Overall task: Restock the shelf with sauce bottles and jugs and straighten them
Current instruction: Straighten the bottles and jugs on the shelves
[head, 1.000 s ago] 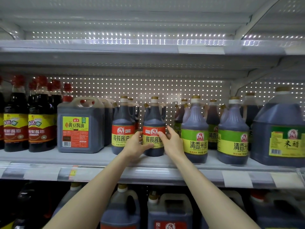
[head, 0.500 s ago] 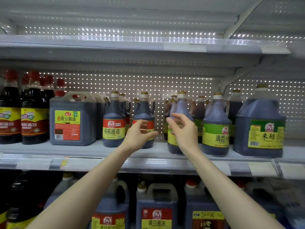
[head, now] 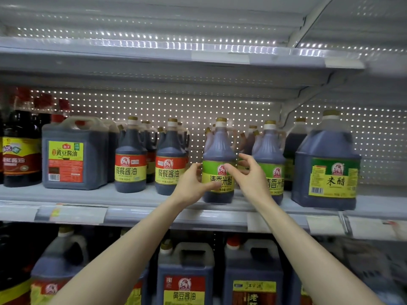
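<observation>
A dark vinegar bottle with a green-and-yellow label (head: 218,148) stands upright near the front edge of the middle shelf (head: 141,213). My left hand (head: 192,183) holds its left side, thumb curled across the lower label. My right hand (head: 250,176) grips its right side, thumb on the red logo, fingers reaching in front of a second green-label bottle (head: 270,148). Left of them stand two red-label soy sauce bottles (head: 130,150) (head: 170,150), labels facing out, with more bottles behind.
A square soy sauce jug (head: 73,155) and tall red-capped bottles (head: 19,137) fill the shelf's left. A large round vinegar jug (head: 326,155) stands at the right. Several jugs (head: 185,269) sit on the lower shelf. Another shelf (head: 154,60) hangs overhead.
Both hands let go of the red-label soy sauce bottle and moved right to the green-label vinegar bottle, which they now hold. The camera view shifted right as well.
</observation>
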`<control>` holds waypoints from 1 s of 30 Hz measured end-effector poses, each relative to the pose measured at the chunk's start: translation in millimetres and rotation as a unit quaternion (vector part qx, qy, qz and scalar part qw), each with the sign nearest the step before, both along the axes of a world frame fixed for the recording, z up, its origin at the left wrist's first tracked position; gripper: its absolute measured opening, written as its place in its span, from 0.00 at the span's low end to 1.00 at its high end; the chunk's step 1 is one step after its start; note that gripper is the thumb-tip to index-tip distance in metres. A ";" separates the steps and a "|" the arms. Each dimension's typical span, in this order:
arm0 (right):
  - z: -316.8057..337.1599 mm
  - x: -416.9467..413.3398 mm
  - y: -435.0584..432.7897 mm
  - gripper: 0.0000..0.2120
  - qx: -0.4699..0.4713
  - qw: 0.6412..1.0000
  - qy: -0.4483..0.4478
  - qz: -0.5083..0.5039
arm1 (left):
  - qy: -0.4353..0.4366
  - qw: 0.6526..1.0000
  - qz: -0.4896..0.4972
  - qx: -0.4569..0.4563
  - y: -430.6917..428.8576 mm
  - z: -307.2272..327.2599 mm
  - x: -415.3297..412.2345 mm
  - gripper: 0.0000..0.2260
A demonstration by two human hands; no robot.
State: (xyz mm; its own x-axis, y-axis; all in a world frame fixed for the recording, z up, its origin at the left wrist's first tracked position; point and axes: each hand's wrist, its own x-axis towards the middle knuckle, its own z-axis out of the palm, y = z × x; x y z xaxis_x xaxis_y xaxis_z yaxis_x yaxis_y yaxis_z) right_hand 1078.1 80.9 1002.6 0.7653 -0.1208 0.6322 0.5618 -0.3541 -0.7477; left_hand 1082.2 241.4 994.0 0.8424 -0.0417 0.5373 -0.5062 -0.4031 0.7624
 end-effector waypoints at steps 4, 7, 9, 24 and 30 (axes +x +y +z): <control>0.0 6.1 -2.1 0.28 -0.015 1.000 0.008 0.001 | 0.007 1.000 0.020 0.016 -2.4 -2.7 5.8 0.28; 1.4 9.1 -4.0 0.28 -0.022 1.000 0.005 0.000 | 0.003 0.999 0.029 0.027 -1.7 -2.9 8.7 0.27; 1.6 10.6 -3.9 0.27 -0.026 1.000 0.001 -0.004 | -0.002 0.999 0.034 0.035 -1.6 -1.6 10.5 0.26; -1.8 31.2 7.8 0.27 -0.043 0.998 0.017 -0.041 | 0.023 0.994 0.050 0.091 -2.3 1.7 40.2 0.25; -6.0 37.2 14.3 0.27 -0.028 0.998 0.035 -0.033 | 0.036 0.997 0.024 0.058 0.2 -1.3 50.2 0.26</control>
